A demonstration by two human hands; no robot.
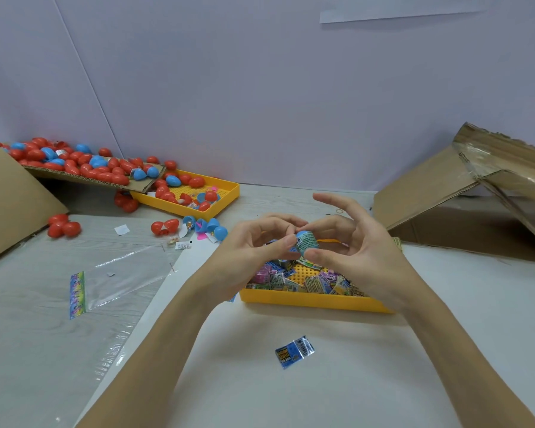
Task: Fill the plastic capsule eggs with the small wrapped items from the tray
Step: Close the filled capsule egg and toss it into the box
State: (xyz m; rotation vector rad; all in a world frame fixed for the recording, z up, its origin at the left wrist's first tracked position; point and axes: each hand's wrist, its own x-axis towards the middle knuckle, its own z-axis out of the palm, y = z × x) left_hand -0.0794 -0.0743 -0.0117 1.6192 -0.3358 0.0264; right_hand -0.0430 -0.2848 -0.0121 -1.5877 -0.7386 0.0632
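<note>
While above the tray: blue egg between both hands.

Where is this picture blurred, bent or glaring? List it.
Head view: wide-angle bending at the edges, forearms splayed; left hand and right hand slightly motion-soft around the egg; glare streaks on the plastic bag and loose packet; lighting even, shadows faint.

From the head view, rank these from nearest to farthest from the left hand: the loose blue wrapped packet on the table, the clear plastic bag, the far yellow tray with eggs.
1. Loose blue wrapped packet, below the left hand.
2. Clear plastic bag, to its left.
3. Far yellow tray, up-left, near the wall.
</note>
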